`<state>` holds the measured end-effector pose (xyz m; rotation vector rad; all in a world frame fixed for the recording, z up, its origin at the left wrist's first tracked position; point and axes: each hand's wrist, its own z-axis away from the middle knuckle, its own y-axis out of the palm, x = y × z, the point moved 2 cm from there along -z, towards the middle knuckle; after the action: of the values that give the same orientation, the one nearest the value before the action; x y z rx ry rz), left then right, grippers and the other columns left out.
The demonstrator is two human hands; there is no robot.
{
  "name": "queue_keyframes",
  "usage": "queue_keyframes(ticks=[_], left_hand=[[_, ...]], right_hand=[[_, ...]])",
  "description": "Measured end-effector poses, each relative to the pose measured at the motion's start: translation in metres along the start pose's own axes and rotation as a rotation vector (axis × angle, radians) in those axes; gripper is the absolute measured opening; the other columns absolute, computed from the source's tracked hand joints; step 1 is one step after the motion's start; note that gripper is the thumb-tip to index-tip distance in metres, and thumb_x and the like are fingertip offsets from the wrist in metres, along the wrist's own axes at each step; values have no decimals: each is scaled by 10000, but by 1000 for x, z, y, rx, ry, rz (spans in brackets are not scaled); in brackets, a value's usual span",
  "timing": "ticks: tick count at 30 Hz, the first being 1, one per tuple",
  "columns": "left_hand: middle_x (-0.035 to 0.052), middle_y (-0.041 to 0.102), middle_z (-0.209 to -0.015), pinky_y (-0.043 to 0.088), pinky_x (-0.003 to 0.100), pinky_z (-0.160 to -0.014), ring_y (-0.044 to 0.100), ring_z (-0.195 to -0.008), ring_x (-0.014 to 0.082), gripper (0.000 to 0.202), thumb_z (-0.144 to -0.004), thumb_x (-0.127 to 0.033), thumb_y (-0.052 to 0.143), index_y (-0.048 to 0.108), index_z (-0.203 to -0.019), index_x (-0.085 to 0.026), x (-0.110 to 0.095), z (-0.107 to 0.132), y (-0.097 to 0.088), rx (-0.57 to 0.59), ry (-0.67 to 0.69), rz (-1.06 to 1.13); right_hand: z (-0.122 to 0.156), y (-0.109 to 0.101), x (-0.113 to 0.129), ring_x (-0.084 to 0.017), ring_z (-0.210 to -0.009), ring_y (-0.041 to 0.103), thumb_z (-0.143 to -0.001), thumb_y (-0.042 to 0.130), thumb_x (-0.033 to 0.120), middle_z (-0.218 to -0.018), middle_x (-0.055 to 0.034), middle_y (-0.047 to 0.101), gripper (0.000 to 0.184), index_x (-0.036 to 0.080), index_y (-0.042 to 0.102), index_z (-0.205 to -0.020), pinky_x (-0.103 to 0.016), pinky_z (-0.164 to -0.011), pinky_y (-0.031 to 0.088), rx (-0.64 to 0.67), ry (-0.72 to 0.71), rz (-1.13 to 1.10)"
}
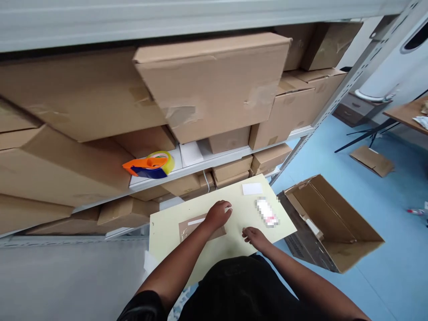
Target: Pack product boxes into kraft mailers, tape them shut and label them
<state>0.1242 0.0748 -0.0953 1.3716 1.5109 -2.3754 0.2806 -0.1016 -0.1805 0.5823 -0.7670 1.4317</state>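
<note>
Brown packet [187,227] partly hidden by left forearm [187,254], left hand [218,215] half-open, empty, right hand [256,237] curled, near edge of desk [230,191], grip unclear

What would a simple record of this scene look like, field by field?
Left hand: by the flat brown piece, fingers bent; contact unclear
Right hand: over the board, fingers curled; nothing visibly held
On the board: flat brown piece, white card, pixelated item
Shelf: cardboard boxes; orange-and-blue tape dispenser with yellow roll, near the front edge
Right of the board: open cardboard box
Floor: light blue
</note>
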Motion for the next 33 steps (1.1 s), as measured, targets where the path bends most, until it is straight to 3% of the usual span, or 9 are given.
queue_keyframes(ticks=[7,11,14,21,33], left_hand=[[106,708,-1155,475,390,-978,604,-1139,291,224,-919,-279,573,738,-1061,-226,-37,-115,79,235,6,-235],[134,678,-1155,457,421,-994,572,-1161,318,203,-913,-282,595,727,-1047,-208,-42,-174,122,285,35,-302],[163,644,-1180,452,452,-985,543,-1180,350,210,-881,-270,636,709,-1058,-185,-39,-199,142,305,52,-369],[178,618,-1182,462,435,-960,547,-1172,332,220,-934,-163,531,698,-1077,-157,-27,-211,150,340,104,-480],[195,644,-1111,474,426,-914,588,-1098,316,304,-910,-26,445,698,-1056,-112,-23,-208,148,337,189,-561]], right_hand=[[-12,-41,1,-195,-805,693,-917,552,592,-993,-75,755,424,193,696,-907,-295,-691,452,138,-6,-33],[-13,-61,-2,-202,-809,696,-907,584,549,-969,-62,755,366,204,707,-926,-308,-713,461,107,-23,-119],[-8,-72,-8,-211,-835,699,-897,600,549,-966,-59,756,363,209,714,-949,-313,-728,469,87,-38,-185],[-3,-79,-20,-215,-819,696,-869,619,558,-951,-65,751,378,198,708,-944,-318,-720,469,70,4,-260],[-5,-89,-13,-210,-811,683,-835,619,560,-961,-75,749,396,192,710,-950,-320,-712,461,47,27,-293]])
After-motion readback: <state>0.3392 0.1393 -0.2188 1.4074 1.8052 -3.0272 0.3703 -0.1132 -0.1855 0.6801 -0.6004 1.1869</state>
